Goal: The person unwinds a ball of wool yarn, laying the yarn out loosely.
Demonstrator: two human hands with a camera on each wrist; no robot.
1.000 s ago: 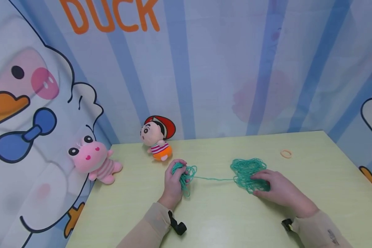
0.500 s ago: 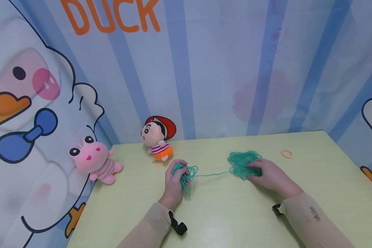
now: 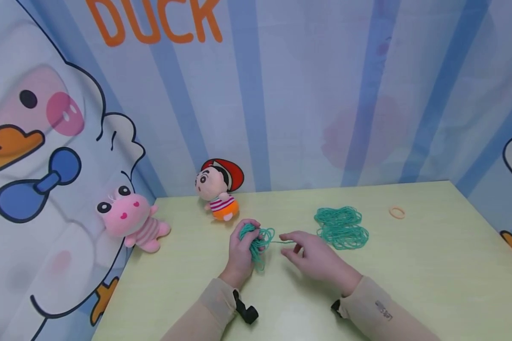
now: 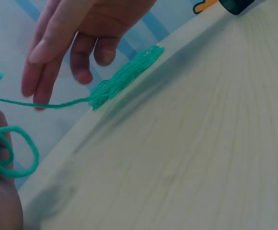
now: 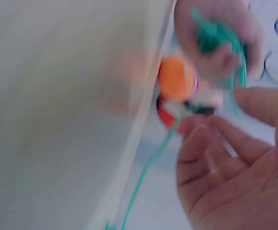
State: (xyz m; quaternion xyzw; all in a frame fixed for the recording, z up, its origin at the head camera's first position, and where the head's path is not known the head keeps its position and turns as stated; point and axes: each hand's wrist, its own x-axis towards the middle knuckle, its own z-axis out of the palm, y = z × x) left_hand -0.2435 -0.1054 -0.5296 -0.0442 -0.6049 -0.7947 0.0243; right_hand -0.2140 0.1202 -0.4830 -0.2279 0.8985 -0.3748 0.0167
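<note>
A bundle of green yarn (image 3: 256,251) is gripped in my left hand (image 3: 237,255), with loops spilling out past the fingers. One strand (image 4: 48,104) runs from it to a flat, looped pile of the same yarn (image 3: 342,228) on the table. Between the two, my right hand (image 3: 320,259) hovers over the table with its thumb and fingers apart. The left wrist view shows the right hand's fingers (image 4: 43,52) loosely extended beside the strand, not closed round it; the right wrist view is blurred.
A pale orange ring (image 3: 397,212) lies at the back right of the table (image 3: 435,265). Toward the back left are a doll with a red cap (image 3: 217,189) and a pink plush toy (image 3: 132,218). A printed curtain (image 3: 298,94) hangs behind.
My right hand has let go of the yarn pile, which ended up slightly farther back, and has moved left toward my left hand. The left hand keeps its hold and place.
</note>
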